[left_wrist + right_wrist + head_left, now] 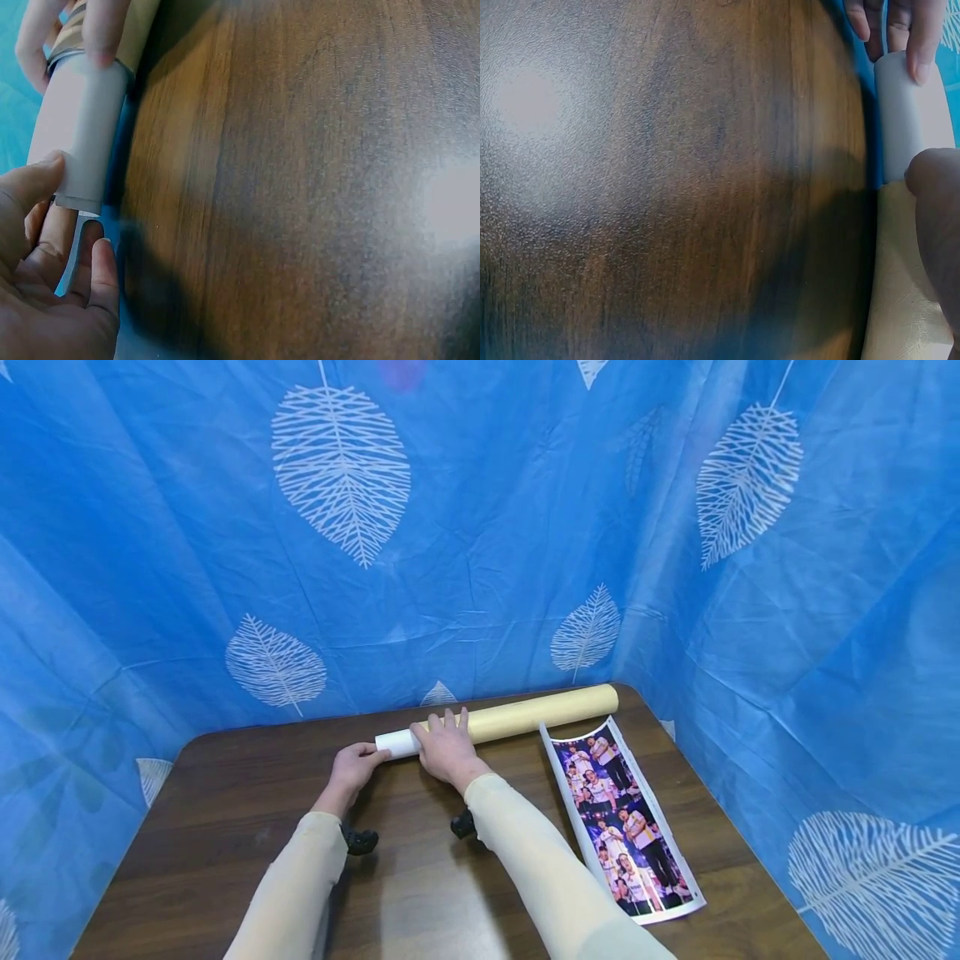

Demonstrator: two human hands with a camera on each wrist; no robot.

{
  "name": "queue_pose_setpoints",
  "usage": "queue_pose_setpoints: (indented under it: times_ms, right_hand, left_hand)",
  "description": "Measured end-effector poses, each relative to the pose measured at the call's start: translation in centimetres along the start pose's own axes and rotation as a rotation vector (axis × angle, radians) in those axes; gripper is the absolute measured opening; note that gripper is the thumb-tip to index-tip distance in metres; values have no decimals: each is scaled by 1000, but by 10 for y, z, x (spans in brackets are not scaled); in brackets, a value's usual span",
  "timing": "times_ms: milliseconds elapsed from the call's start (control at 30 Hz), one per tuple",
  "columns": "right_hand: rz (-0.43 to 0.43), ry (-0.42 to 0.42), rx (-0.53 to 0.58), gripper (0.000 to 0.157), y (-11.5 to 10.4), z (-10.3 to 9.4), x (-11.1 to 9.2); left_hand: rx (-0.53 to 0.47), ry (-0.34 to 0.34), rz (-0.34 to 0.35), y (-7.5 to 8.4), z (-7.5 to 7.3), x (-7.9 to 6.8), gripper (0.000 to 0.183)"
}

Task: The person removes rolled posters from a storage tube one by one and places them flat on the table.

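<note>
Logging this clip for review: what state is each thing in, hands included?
White roll: rolled up, partly inside the tube.
Tube: on its side, left end open.
Poster: unrolled, picture side up, left edge curled up.
Left hand: pinching the roll's outer end.
Right hand: gripping the tube at its mouth.
Curtain: hanging, creased.

The left sleeve (288,885) is long, cream and softly creased, with a bare left hand (352,774) beyond its end. Just right of that sleeve juts a small, rounded black device (362,840). Farther right of it come a second black device (462,824) and a matching cream right sleeve (536,856).
</note>
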State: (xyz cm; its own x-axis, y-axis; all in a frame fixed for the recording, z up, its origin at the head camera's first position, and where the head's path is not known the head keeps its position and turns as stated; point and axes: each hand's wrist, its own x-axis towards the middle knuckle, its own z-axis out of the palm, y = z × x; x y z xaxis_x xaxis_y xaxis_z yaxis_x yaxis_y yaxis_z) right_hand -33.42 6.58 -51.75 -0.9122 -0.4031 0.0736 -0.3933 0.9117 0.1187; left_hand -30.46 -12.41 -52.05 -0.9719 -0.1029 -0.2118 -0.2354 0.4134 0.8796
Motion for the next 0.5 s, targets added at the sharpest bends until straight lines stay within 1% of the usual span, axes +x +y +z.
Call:
queue_pose_setpoints:
  times_ms: [200,300,500]
  right_hand:
    - [7,-12,14,42,0,-1,1]
    - [9,-29,30,42,1,-2,1]
    - [5,1,41,39,1,-2,-1]
  left_hand:
    - [-37,22,-19,-6,-3,4,43]
    - [-49,20,-22,-7,-3,4,45]
    - [-5,34,-2,-6,-2,1,43]
